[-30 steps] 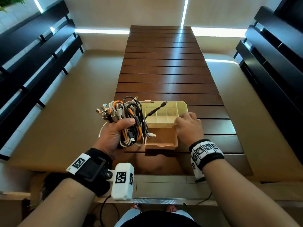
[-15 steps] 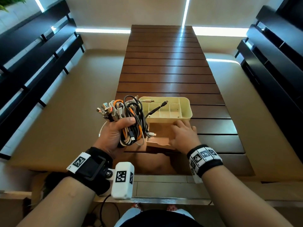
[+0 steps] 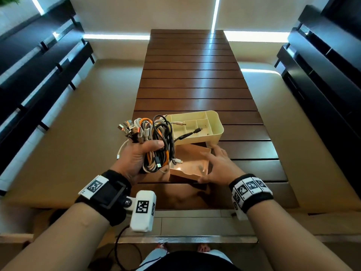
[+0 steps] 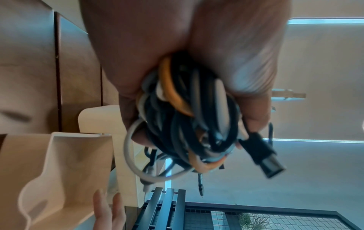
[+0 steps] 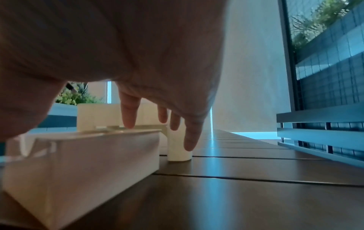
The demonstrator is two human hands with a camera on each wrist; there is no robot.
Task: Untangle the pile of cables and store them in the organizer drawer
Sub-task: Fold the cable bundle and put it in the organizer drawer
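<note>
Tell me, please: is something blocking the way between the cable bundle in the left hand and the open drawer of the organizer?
Nothing visible blocks it. The left hand grips the cable bundle just left of the pulled-out drawer, whose top is open. The right hand rests, fingers straight, at the drawer's right side, not over its opening.

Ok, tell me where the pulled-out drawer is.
In the head view the drawer sits open on the slatted table, just in front of the cream organizer, between the cable bundle and the right hand.
</note>
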